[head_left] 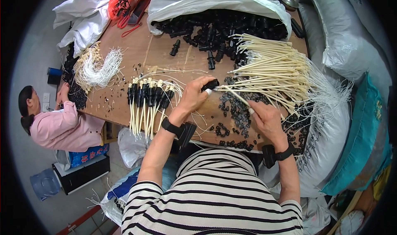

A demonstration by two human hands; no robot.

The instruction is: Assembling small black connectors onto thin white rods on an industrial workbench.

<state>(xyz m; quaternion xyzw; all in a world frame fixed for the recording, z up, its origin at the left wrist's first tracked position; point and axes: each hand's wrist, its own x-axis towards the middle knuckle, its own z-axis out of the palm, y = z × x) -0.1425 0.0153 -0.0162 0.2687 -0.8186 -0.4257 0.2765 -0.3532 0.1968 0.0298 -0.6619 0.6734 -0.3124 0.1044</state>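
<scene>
My left hand [193, 95] is closed around a black plastic fitting [211, 85] above the middle of the table. In my right hand [266, 118], closed fingers pinch a thin cream sleeved wire [236, 95]. The wire's far end points toward the fitting; whether they touch I cannot tell. Beneath and between my hands lie many small dark plastic pieces [242, 115]. Beyond my right hand spreads a heap of cream sleeved wires [273, 69] with white strands at their right ends. Beside my left hand rests a row of black fittings with cream wires attached [149, 96].
A white sack [219, 5] spills black fittings [211, 32] at the table's far side. White wire bundles [101, 67] lie at the left, near a seated person in a pink top [62, 125]. Full sacks [331, 131] stand along the right edge. A red bag [124, 3] lies at the far left.
</scene>
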